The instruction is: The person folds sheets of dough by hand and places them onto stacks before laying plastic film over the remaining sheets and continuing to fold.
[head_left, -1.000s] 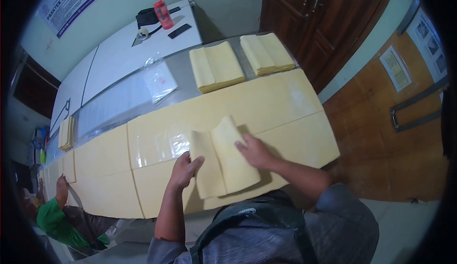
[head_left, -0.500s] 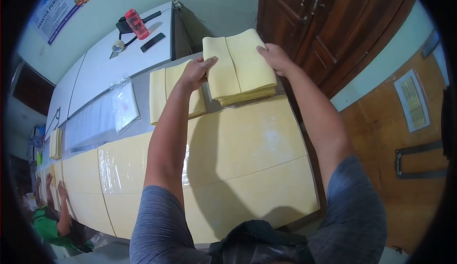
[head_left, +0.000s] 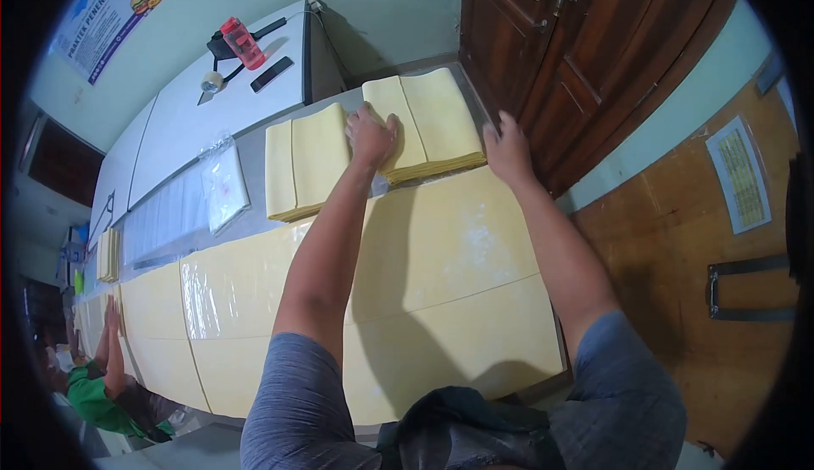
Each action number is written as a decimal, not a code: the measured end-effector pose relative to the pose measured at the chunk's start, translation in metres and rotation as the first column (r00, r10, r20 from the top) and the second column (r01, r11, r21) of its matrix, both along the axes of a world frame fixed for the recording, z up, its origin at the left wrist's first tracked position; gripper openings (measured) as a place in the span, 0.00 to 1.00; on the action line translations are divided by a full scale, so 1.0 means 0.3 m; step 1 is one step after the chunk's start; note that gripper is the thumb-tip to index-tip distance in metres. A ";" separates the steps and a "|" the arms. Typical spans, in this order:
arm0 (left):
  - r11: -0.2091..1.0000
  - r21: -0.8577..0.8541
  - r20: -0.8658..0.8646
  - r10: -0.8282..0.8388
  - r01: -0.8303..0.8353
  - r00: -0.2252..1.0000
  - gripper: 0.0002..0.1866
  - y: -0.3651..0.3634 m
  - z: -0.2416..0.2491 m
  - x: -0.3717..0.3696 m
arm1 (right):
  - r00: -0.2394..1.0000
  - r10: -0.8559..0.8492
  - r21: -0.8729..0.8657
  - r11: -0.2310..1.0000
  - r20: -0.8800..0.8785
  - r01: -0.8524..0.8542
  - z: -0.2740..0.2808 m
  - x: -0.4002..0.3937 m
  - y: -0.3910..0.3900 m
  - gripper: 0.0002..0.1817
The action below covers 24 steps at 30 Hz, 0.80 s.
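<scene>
Left hand: fingers half bent, at the near pile's left edge, apparently gripping nothing (head_left: 373,138).
Right hand: loosely open and empty (head_left: 509,150), just beside the pile's right edge; contact unclear.
Folded dough pile: between both hands (head_left: 441,118).
Second pile: left of the left hand (head_left: 307,163).
Change: the top folded piece, gripped half a second ago, now lies released, so its placing looks done.

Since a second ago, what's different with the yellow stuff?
The folded yellow sheet moved forward onto the right stack. The right hand let go, open beside it; the left hand is at its left edge, grip unclear. The left stack, red bottle and phone stayed put.
</scene>
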<state>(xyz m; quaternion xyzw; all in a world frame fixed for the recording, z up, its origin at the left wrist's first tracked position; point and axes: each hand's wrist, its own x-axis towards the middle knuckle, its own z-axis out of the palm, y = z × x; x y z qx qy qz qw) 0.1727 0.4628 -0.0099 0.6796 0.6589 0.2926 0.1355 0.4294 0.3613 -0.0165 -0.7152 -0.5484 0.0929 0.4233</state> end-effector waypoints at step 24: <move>0.996 -0.077 0.544 0.015 0.032 0.839 0.18 -0.890 0.035 -0.635 | 0.866 -0.088 -0.242 0.969 -0.493 -0.040 0.065 0.011 -0.447 0.14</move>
